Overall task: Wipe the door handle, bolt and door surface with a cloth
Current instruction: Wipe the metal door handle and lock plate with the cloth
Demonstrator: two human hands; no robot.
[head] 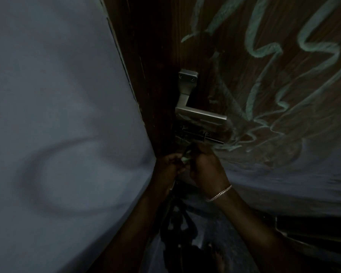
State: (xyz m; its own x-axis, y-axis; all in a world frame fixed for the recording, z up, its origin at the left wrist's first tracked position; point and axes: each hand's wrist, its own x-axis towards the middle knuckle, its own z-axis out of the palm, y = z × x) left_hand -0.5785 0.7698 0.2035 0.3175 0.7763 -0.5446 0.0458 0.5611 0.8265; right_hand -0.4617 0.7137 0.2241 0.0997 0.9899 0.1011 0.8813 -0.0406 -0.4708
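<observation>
Left hand [169, 167] and right hand [205, 168] curl their fingers onto a small pale green cloth [185, 159] bunched between them, at 6 o'clock of the dark bolt [202, 137]. On the brown door [230, 62], the silver door handle [195, 111] sits at 12 o'clock of the bolt.

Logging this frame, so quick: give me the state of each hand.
Left hand: fingers curled on the green cloth.
Right hand: fingers curled on the same cloth, just below the bolt.
</observation>
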